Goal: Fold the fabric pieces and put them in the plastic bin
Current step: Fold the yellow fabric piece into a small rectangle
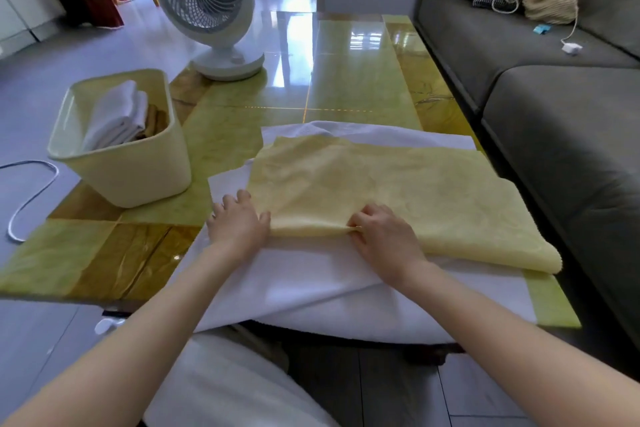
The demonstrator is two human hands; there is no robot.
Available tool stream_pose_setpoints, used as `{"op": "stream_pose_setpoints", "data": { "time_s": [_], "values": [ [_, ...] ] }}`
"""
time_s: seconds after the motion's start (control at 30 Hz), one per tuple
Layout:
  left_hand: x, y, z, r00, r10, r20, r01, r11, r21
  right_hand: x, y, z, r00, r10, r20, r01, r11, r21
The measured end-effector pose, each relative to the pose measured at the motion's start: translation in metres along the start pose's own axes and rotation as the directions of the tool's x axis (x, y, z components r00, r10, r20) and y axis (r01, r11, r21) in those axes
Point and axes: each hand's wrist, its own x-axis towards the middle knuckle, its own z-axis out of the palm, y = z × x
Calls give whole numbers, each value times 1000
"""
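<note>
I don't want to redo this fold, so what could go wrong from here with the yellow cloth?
The yellow cloth lies on the white cloth, so your right hand, pinching its near edge, might drag the white one along. The white cloth overhangs the table's near edge and could slide off the glossy top. The bin already holds folded pieces, so fitting this one may be tight.

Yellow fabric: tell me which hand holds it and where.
The right hand pinches the yellow fabric at its near edge; the left hand touches its near-left corner, grip unclear.
</note>
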Motion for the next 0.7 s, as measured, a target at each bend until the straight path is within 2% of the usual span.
{"op": "stream_pose_setpoints", "data": {
  "time_s": [0.13, 0.2, 0.3, 0.4, 0.6, 0.7],
  "values": [
    [-4, -6, -16, 997, 69, -38, -78, 943, -322, -5, -13, -6, 999, 5, -45, -6, 999, -34],
    [-13, -9, -25, 983, 140, -116, -172, 926, -335, -11, -19, -7, 999, 0, -46, -2, 999, -46],
    [-32, -26, -35, 964, 208, -167, -245, 938, -246, -19, -32, -4, 999, -21, -41, 20, 999, -39],
    [-46, -60, -41, 971, 182, -155, -202, 971, -130, -29, -55, 2, 997, -69, -33, 69, 998, -6],
    [-69, -116, -39, 998, 54, -20, -53, 997, 55, -47, -92, 20, 982, -182, 52, 179, 982, 59],
    [-73, -125, -37, 998, 32, 56, -42, 982, 184, -51, -94, 25, 965, -245, 96, 239, 969, 68]
  ]
}}
